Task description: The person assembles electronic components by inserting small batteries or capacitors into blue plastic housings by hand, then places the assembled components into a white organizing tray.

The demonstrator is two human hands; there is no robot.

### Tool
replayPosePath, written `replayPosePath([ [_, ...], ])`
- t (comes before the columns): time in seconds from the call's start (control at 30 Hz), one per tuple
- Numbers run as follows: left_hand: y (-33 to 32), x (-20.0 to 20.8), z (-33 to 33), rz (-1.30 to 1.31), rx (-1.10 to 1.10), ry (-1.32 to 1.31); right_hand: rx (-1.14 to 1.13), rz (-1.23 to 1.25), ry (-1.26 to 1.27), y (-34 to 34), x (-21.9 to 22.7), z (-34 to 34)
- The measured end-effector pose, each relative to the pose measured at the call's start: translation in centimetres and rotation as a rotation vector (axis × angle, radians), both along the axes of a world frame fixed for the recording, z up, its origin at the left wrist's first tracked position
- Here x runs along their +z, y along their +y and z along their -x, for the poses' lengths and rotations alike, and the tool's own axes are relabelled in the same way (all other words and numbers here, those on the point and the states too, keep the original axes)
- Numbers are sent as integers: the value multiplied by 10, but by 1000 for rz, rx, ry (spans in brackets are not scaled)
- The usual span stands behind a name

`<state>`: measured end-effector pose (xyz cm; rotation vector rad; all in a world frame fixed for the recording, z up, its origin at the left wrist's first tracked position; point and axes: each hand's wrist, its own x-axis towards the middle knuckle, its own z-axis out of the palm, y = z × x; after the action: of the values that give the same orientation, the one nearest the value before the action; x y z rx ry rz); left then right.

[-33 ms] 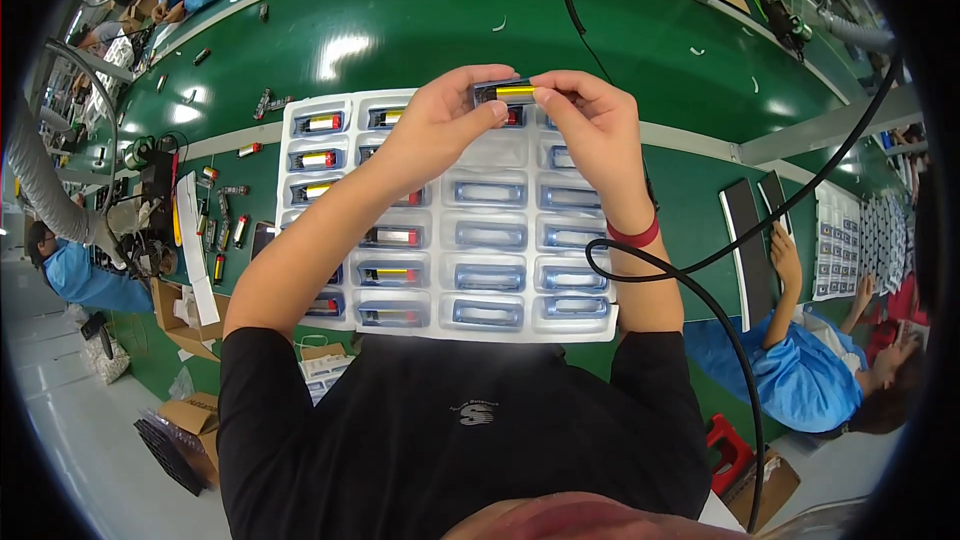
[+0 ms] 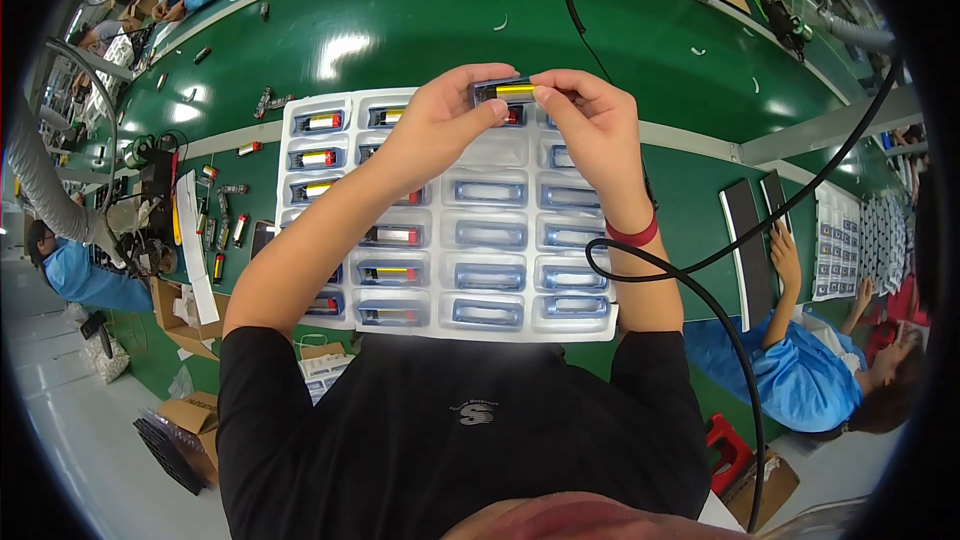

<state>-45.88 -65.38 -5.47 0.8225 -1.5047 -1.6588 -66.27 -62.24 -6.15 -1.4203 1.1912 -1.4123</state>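
In front of me, both hands meet over the far edge of a white moulded tray (image 2: 490,153). My left hand (image 2: 445,120) is closed around a clear bluish plastic case (image 2: 482,96). The fingers of my right hand (image 2: 597,118) pinch the right end of a yellow-and-black battery-like cylinder (image 2: 515,92), which lies along the case; how deep it sits inside I cannot tell. Columns on the tray's left hold cases with red, yellow and black cylinders (image 2: 320,122). Cases in the nearer right columns, such as one blue case (image 2: 487,312), show no cylinder. My forearms cover part of the tray.
Loose cylinders (image 2: 240,230) lie on the green table left of the tray. A black cable (image 2: 700,265) loops across my right forearm. At right, a co-worker's hand (image 2: 785,258) touches a dark strip (image 2: 773,202). Cardboard boxes (image 2: 190,415) stand at lower left.
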Motion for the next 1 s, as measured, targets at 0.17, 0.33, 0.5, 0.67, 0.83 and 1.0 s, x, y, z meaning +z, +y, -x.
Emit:
replayPosePath([
  [0.17, -1, -1, 1, 1, 9, 2, 6, -37, -36, -2, 1, -1],
  [0.33, -1, 2, 4, 20, -4, 47, 36, -87, -74, -3, -1, 2],
  [0.5, -4, 4, 0, 4, -2, 16, -141, 270, 177, 3, 5, -9],
  [0.67, -6, 3, -3, -47, 9, 65, -232, 386, 270, 5, 7, -9],
  [0.83, -4, -3, -9, -149, -31, 225, 123, 31, -90, 3, 11, 10],
  [1.0, 9, 8, 2, 165, 86, 27, 173, 66, 22, -3, 2, 11],
])
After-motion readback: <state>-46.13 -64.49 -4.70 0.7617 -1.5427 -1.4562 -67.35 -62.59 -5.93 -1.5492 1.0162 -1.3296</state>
